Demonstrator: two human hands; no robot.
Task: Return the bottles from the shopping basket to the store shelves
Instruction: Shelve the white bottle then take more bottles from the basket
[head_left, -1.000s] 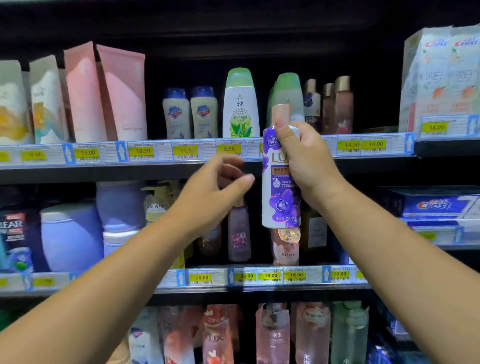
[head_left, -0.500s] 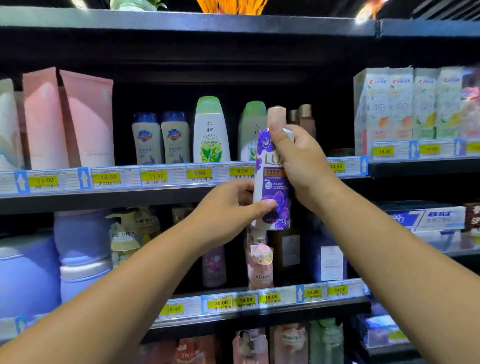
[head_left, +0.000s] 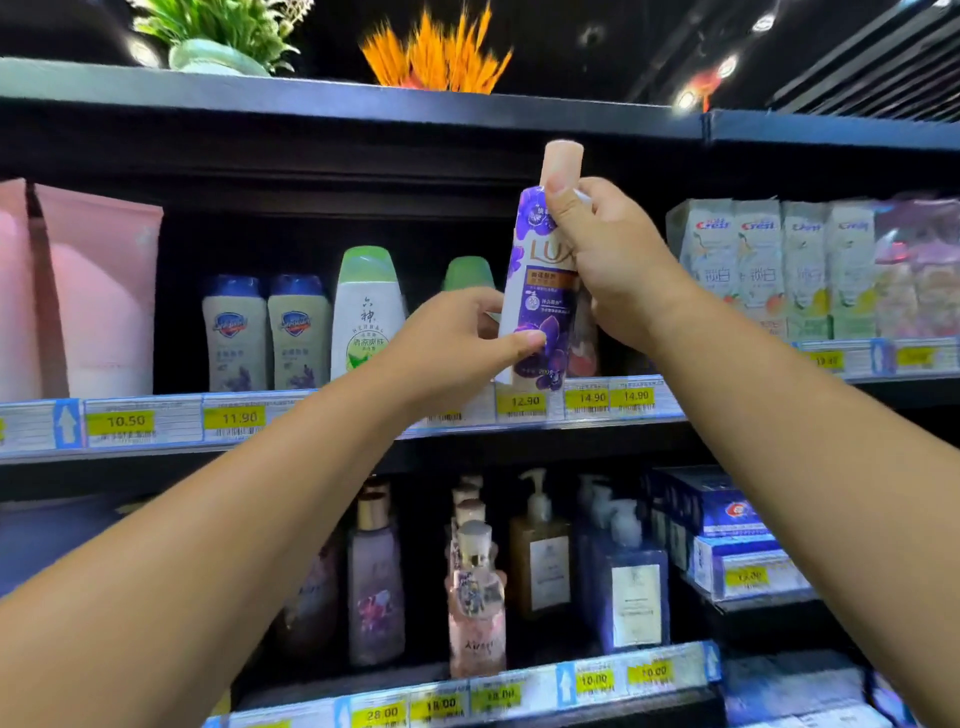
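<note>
A white and purple Lux bottle with a pink cap stands upright at the front edge of the upper shelf, above the 12.90 price tag. My right hand grips its upper part just below the cap. My left hand holds its lower part, thumb across the purple flower on the label. A green-capped bottle is partly hidden behind my left hand. The shopping basket is out of view.
Left of the Lux bottle stand a white green-capped bottle, two blue-capped bottles and pink tubes. Toothpaste boxes fill the right side. The lower shelf carries pump and perfume bottles. Plants sit on top.
Both hands have lifted the Lux bottle up from in front of the lower shelf to the upper shelf's edge. My left hand closed round its lower part. My view tilted upward.
</note>
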